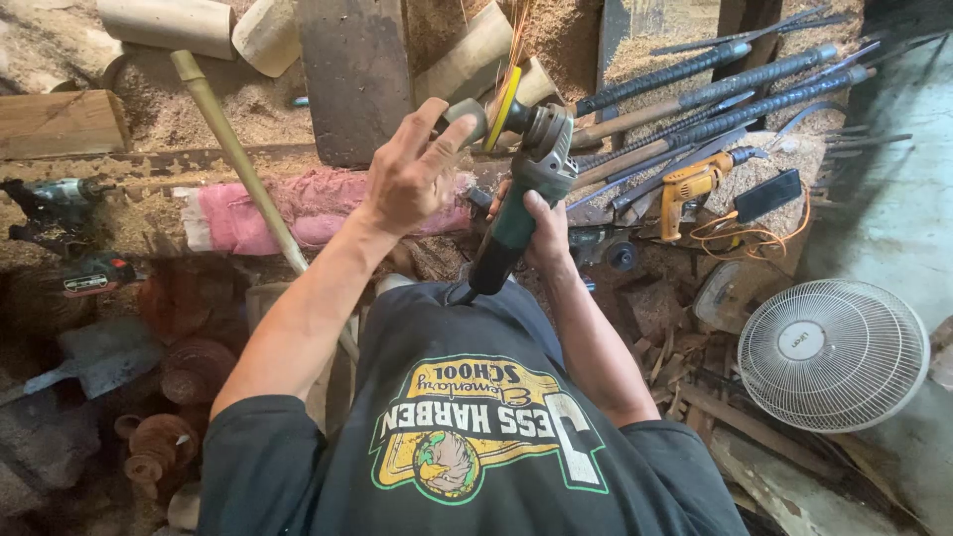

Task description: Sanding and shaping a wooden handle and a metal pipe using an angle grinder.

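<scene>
The green-bodied angle grinder with a yellow sanding disc (526,169) sits above the lap — heavy, rigid. The right hand (544,230) wraps its slim body; the left hand (409,177), fingers spread, touches the head.

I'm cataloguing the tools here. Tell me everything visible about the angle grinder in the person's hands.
The green-bodied angle grinder has a grey metal head and a yellow-backed disc at its far end. It is held above the lap, pointing away. The right hand grips its body; the left hand touches its side handle near the head.
</scene>
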